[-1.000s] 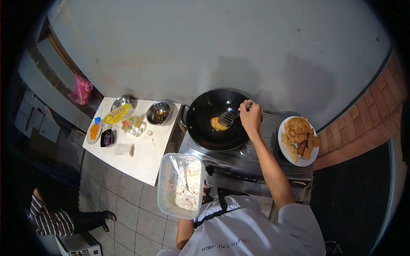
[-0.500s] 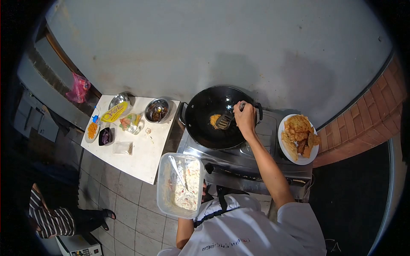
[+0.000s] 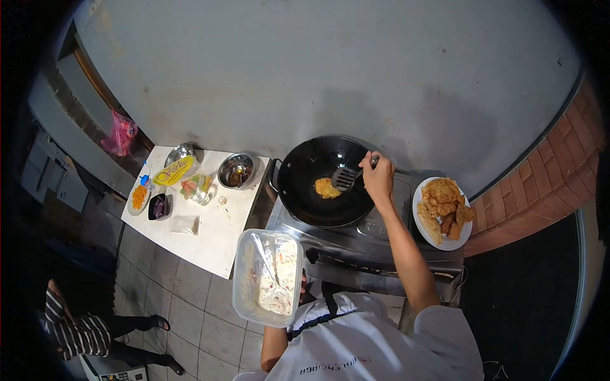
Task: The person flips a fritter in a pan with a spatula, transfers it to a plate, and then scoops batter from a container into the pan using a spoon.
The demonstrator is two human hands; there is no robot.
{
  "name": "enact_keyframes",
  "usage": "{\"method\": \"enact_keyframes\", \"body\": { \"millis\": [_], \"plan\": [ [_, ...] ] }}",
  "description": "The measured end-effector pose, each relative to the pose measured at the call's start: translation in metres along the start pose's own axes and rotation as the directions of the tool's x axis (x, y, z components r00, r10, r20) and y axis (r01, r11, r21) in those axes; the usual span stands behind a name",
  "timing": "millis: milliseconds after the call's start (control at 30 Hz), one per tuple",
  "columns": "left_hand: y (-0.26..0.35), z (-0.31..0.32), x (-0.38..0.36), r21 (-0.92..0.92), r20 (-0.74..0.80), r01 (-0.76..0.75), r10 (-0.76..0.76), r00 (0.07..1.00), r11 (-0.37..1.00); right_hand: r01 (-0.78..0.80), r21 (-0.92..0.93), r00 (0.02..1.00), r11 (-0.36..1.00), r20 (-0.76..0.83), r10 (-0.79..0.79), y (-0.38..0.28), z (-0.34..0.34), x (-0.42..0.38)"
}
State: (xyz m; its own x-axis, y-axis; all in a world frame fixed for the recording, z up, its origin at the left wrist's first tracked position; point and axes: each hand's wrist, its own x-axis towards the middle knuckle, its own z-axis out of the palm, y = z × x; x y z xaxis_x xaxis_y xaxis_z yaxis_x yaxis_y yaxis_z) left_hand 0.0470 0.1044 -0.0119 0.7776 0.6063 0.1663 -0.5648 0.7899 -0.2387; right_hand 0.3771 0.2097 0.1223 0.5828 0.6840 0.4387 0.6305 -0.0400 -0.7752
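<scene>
My right hand (image 3: 379, 178) is closed round the handle of a black slotted spatula (image 3: 345, 178). The spatula's blade rests at the right edge of a small golden fritter (image 3: 326, 188), which lies inside a black wok (image 3: 298, 203) on the stove. Down by my waist, my left hand (image 3: 303, 284) grips a clear plastic container (image 3: 245, 308) from its right side; only some fingers show. Pale batter with bits in it (image 3: 277, 298) fills part of the container, and a metal spoon (image 3: 264, 254) leans in it.
A white plate of fried food (image 3: 468, 239) sits right of the stove (image 3: 356, 247). On the white table (image 3: 216, 251) at left stand metal bowls (image 3: 236, 171), a yellow packet (image 3: 173, 171), a dark bowl (image 3: 159, 206) and a plate of orange pieces (image 3: 138, 198). Another person (image 3: 82, 333) is at lower left.
The spatula has drawn a little to the right, so more of the fritter shows. My left hand keeps the container in place. The person at lower left has shifted their feet.
</scene>
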Motion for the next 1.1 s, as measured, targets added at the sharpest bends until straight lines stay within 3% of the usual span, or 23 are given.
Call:
{"method": "enact_keyframes", "body": {
  "millis": [133,300,400,467,600,667,800,867,900,967,1000,1100],
  "plan": [
    [-0.001,-0.004,-0.007,-0.068,-0.007,0.0,-0.001,1.0,0.998,0.133,-0.146,0.988,0.98,0.096,-0.12,0.0,-0.013,0.018],
    [-0.001,-0.004,-0.006,-0.008,-0.011,-0.002,0.001,1.0,1.0,0.207,-0.082,0.963,0.975,0.194,-0.188,0.006,-0.012,0.023],
    [-0.008,0.004,-0.004,0.003,-0.024,-0.06,0.06,0.998,0.998,0.159,-0.12,0.96,0.98,0.251,-0.125,0.014,-0.005,0.023],
    [-0.01,0.011,-0.003,-0.007,-0.027,-0.062,0.062,0.998,0.998,0.014,-0.068,0.959,0.998,0.282,0.006,0.014,-0.003,0.023],
    [-0.006,0.01,-0.003,-0.017,-0.008,-0.036,0.035,0.999,0.999,-0.029,-0.039,0.957,0.999,0.287,0.039,0.021,0.007,0.022],
    [-0.009,0.013,-0.002,-0.019,0.0,-0.052,0.053,0.999,0.998,-0.22,-0.029,0.915,0.975,0.341,0.217,0.004,0.006,0.019],
    [-0.007,0.013,-0.003,0.009,-0.015,-0.055,0.055,0.998,0.998,-0.2,-0.068,0.921,0.978,0.326,0.211,0.004,0.015,0.017],
    [-0.005,0.011,-0.002,-0.1,0.037,-0.011,0.015,0.999,0.995,0.042,0.003,0.975,0.999,0.219,-0.042,0.005,0.021,0.015],
    [-0.005,0.009,-0.002,-0.204,0.093,0.037,-0.019,0.995,0.978,0.041,0.002,0.975,0.999,0.218,-0.04,0.006,0.023,0.014],
    [-0.005,0.004,-0.005,-0.108,0.027,-0.005,0.008,1.0,0.994,0.272,0.062,0.947,0.96,0.161,-0.279,-0.009,0.021,0.009],
    [-0.005,0.002,-0.006,-0.007,-0.035,-0.043,0.043,0.998,0.999,0.27,0.061,0.948,0.961,0.16,-0.277,-0.015,0.021,0.007],
    [-0.004,0.002,-0.006,-0.001,0.0,0.008,-0.008,1.0,1.0,0.322,0.044,0.924,0.946,0.203,-0.324,-0.032,0.02,0.0]
  ]
}}
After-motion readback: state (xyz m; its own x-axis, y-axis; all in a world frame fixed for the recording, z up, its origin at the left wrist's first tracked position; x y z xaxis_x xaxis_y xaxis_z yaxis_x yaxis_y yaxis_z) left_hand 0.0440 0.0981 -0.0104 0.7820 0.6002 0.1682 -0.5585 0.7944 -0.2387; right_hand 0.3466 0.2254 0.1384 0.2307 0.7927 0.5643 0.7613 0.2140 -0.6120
